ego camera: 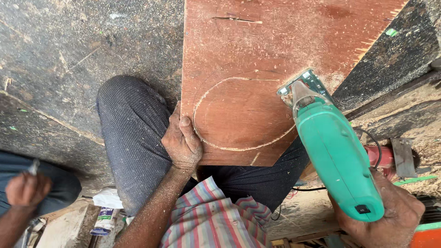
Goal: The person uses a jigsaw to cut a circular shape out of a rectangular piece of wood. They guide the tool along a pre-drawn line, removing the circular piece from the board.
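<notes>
We pin the stiff reddish-brown plywood board (275, 55) at its near edge, left hand (181, 142) fingers clamped; right hand (386, 216) fingers wrap the hefty green jigsaw (335, 151).

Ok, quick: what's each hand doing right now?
Left hand: closed on the edge of the board, thumb on top.
Right hand: closed on the green jigsaw.
</notes>
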